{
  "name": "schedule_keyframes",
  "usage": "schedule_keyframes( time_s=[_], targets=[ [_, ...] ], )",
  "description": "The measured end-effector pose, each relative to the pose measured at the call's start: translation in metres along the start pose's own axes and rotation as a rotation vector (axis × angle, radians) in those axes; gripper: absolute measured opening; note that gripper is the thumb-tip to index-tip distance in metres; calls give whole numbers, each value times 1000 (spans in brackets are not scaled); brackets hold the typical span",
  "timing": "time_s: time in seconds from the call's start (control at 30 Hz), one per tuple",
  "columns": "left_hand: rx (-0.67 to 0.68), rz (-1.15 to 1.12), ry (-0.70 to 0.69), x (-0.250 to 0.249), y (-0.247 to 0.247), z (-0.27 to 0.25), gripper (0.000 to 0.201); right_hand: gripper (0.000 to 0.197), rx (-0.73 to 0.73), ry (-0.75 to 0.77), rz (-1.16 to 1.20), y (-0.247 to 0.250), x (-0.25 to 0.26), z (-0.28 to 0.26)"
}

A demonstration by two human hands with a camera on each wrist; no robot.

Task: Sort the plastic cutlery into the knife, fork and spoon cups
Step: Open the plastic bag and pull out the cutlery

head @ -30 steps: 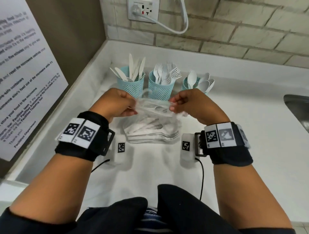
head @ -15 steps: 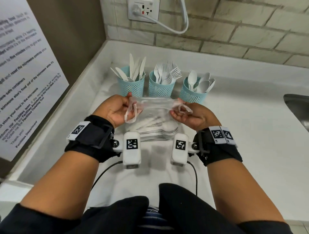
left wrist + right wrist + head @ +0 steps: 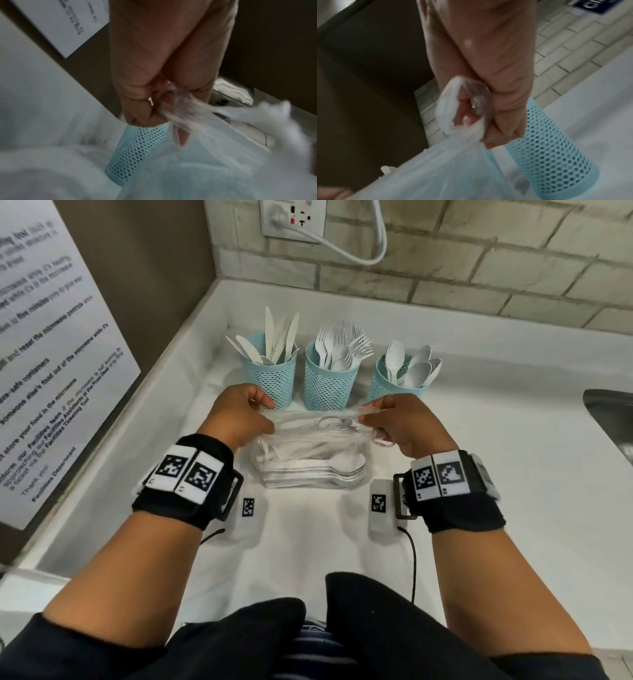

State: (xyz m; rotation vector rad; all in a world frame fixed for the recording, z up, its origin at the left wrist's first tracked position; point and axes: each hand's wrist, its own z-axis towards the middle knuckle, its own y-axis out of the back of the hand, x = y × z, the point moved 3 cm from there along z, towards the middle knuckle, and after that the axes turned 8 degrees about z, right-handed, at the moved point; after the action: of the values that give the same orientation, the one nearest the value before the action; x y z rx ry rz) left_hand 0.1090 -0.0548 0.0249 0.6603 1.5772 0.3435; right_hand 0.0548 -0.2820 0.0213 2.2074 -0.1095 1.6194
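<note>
Three pale blue mesh cups stand in a row at the back of the white counter: the knife cup (image 3: 272,374), the fork cup (image 3: 330,380) and the spoon cup (image 3: 394,385), each holding white plastic cutlery. In front of them lies a clear plastic bag (image 3: 311,460) of white cutlery. My left hand (image 3: 239,416) pinches the bag's left top edge (image 3: 173,108). My right hand (image 3: 400,422) grips the right top edge (image 3: 453,108), fingers curled round the bunched plastic. The bag's mouth is stretched between the two hands.
A brick wall with a socket (image 3: 293,217) and white cable rises behind the cups. A brown panel with a printed notice (image 3: 51,354) closes the left side. A steel sink (image 3: 613,419) edge shows at the right. Bare counter (image 3: 513,474) lies right of the bag.
Both hands turned knuckles-up and moved apart, pulling the bag's top edge wider and lower over the cutlery. The cups have not moved.
</note>
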Motion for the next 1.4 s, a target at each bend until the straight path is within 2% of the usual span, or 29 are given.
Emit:
schedule_keyframes(
  time_s=[0.1,0.17,0.27,0.33,0.4,0.43,0.5,0.53,0.6,0.63,0.7,0.77,0.8,0.87,0.9,1.0,1.07,1.13,1.23,1.3,1.37,1.4],
  targets=[
    [-32,18,-28,1,6,-1,25,12,-69,47,112,7,-2,1],
    [42,-106,29,1,11,-3,15,6,1,-4,220,9,-6,-1],
    [164,-373,134,-1,13,-3,7,10,165,-167,366,7,-11,-1],
    [221,-568,212,2,7,-2,11,24,224,-273,569,3,-14,-1],
    [262,-732,289,4,-3,-3,20,38,170,-375,803,1,-21,1],
    [257,-807,343,6,-7,-3,23,37,124,-415,912,-1,-26,2],
    [216,-937,450,12,-13,-2,31,16,94,-438,1033,-5,-30,2],
    [208,-991,489,15,-14,-2,35,23,114,-406,1042,-8,-32,2],
    [227,-1100,544,21,-18,-1,31,48,255,-381,1130,-11,-37,3],
    [229,-1145,572,25,-19,0,27,45,276,-405,1136,-13,-41,2],
    [189,-1177,622,34,-22,2,19,18,136,-488,1073,-16,-52,6],
    [169,-1084,613,38,-21,2,21,30,50,-508,1074,-15,-56,8],
    [179,-994,570,37,-20,2,18,29,40,-461,1016,-12,-53,9],
    [171,-767,437,31,-16,1,12,19,39,-344,733,-7,-41,6],
    [156,-649,373,28,-14,1,19,14,20,-269,535,-4,-33,3],
    [67,-281,208,18,-4,0,42,29,-142,33,66,4,-13,-1],
    [5,-27,49,9,-1,1,33,34,-194,185,-84,4,-1,-6],
    [29,165,-42,3,-6,0,15,38,-158,213,-255,-2,2,-9],
    [49,337,-11,4,-14,0,9,46,-117,175,-446,-14,-8,-5],
    [80,395,16,9,-18,2,27,43,-143,207,-516,-20,-13,-2],
    [94,336,34,13,-18,4,38,30,-194,247,-429,-18,-16,-1],
    [88,240,58,15,-17,5,40,24,-208,221,-283,-14,-19,0]
  ],
)
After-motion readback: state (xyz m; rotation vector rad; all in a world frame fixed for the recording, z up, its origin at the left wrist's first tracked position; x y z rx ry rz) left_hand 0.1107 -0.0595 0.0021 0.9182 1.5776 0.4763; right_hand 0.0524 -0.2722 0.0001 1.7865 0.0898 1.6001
